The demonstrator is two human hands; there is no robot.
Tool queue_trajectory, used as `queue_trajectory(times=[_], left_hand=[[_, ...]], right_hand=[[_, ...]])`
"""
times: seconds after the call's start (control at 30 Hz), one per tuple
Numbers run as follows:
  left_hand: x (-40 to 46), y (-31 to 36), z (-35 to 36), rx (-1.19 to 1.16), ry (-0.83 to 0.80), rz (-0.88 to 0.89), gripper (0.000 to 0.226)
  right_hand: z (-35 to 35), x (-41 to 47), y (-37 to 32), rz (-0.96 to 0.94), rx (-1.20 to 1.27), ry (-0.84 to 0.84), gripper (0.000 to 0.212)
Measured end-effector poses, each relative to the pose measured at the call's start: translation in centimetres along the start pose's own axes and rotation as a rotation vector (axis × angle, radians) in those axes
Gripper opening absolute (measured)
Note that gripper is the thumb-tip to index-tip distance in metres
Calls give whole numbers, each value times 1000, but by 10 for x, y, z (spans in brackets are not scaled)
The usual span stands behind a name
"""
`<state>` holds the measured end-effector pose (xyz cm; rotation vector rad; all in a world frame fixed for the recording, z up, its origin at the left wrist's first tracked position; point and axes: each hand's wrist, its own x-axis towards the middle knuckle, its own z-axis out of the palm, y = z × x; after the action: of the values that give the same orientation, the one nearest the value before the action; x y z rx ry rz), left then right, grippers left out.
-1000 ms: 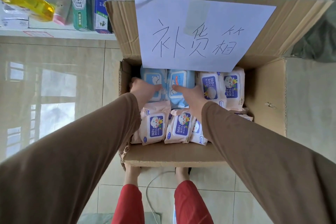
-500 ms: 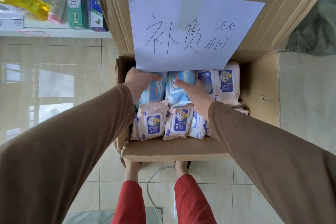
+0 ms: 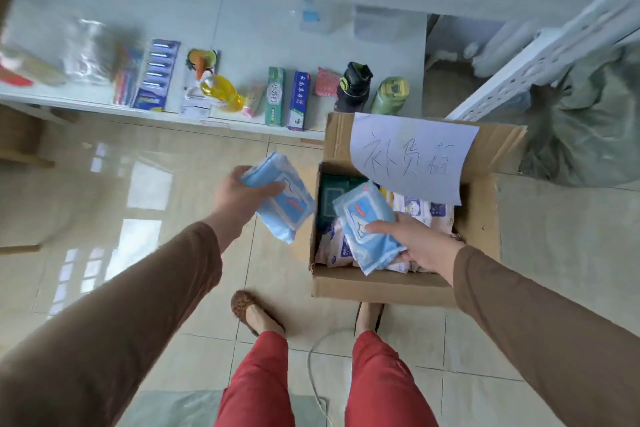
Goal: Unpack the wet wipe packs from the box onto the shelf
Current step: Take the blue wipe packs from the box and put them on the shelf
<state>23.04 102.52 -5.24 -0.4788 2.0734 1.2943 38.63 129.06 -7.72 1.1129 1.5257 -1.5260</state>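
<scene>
Wet wipe packs: one blue pack (image 3: 278, 196) clasped in left hand (image 3: 239, 198), nearer shelf (image 3: 104, 102); another (image 3: 367, 229) gripped by right hand (image 3: 420, 241) above box (image 3: 381, 282).

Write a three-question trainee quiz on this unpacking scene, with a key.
1. True or false: each hand holds one blue wipe pack.
2. Which pack is above the open cardboard box? A) the left hand's B) the right hand's
3. Fill in: the green and blue toothpaste boxes stand on the white ____.

Key:
1. True: left hand grips one blue pack, right hand grips the other pack.
2. B.
3. Shelf: green toothpaste box, blue toothpaste box.
</scene>
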Motion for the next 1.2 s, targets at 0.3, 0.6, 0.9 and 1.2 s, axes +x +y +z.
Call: queue_trajectory(times=[0.3, 0.6, 0.9, 1.2], left_hand=[[-71, 92, -264, -278, 13, 188, 44], [-70, 169, -453, -527, 122, 410, 41], [52, 281, -581, -644, 189, 487, 32], [213, 379, -689, -749, 234, 451, 21]], right_hand=[[160, -139, -189, -521, -278, 42, 49], [274, -191, -376, -929, -183, 137, 58], [350, -127, -568, -1004, 46, 64, 43], [417, -59, -761, -1048, 83, 63, 55]])
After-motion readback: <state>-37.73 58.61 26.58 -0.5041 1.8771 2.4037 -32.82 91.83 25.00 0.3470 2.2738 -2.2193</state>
